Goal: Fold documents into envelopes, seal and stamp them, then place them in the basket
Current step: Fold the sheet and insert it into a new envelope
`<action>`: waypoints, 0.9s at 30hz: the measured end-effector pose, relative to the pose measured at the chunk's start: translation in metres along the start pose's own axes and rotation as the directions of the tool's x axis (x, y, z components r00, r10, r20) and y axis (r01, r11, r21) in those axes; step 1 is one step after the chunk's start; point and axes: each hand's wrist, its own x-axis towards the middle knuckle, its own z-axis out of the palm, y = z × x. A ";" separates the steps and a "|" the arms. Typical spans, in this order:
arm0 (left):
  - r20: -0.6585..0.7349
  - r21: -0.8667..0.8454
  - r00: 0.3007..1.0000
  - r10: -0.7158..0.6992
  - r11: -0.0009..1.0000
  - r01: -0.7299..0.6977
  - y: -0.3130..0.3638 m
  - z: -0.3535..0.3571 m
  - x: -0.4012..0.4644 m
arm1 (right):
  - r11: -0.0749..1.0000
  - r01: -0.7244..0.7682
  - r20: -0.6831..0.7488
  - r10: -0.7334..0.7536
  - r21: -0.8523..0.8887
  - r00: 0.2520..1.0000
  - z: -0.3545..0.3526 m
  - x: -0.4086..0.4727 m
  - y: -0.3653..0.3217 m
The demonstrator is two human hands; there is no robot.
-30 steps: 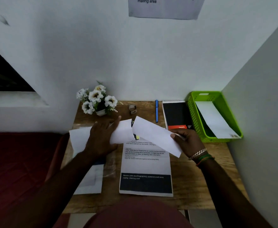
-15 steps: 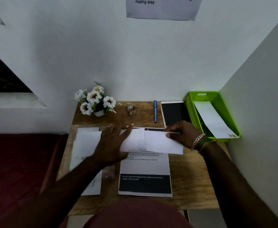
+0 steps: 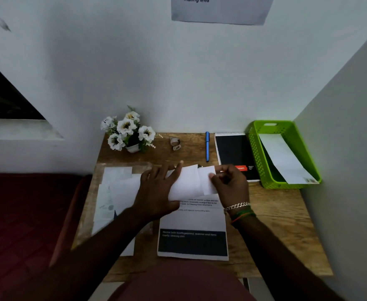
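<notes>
A folded white document (image 3: 188, 183) lies across the middle of the wooden desk (image 3: 276, 213). My left hand (image 3: 156, 192) presses flat on its left part, fingers spread. My right hand (image 3: 230, 185) pinches its right end, which is folded over toward the middle. A printed sheet (image 3: 192, 235) with a dark band lies under the document, near me. The green basket (image 3: 254, 153) stands at the right rear with one white envelope (image 3: 284, 159) inside.
A stack of envelopes in a clear sleeve (image 3: 117, 192) lies at the left. Along the back wall stand a flower pot (image 3: 128, 133), a small tape roll (image 3: 175, 143), a blue pen (image 3: 207, 146) and a black notepad (image 3: 234, 153). Walls close in behind and right.
The document came down from the air onto the desk. My right hand slid left, folding the right end over, so the paper is shorter. The left hand now presses it flat.
</notes>
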 end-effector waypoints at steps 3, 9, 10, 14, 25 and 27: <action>0.027 0.003 1.000 0.000 1.000 0.000 0.006 0.002 0.003 | 1.000 0.013 0.057 -0.013 0.005 0.998 0.008 -0.005 -0.001; 0.047 -0.005 0.999 -0.010 1.000 0.011 0.009 -0.001 0.007 | 0.999 -0.029 0.043 0.027 0.038 0.999 0.002 0.000 0.006; 0.049 -0.006 0.999 -0.009 1.000 0.009 0.008 -0.002 0.007 | 0.999 -0.030 0.033 0.029 0.039 0.999 0.001 0.000 0.005; 0.048 -0.008 0.999 -0.012 1.000 0.012 0.011 -0.002 0.006 | 0.999 0.044 0.149 -0.044 0.007 0.988 0.009 -0.005 0.004; 0.037 -0.018 0.997 -0.067 0.998 0.067 0.016 -0.003 0.009 | 0.990 -0.127 0.225 0.111 0.058 0.968 0.023 -0.022 -0.011; 0.048 -0.032 0.996 -0.081 0.996 0.083 0.018 -0.004 0.011 | 0.974 -0.168 0.143 0.146 0.153 0.979 0.022 -0.018 -0.009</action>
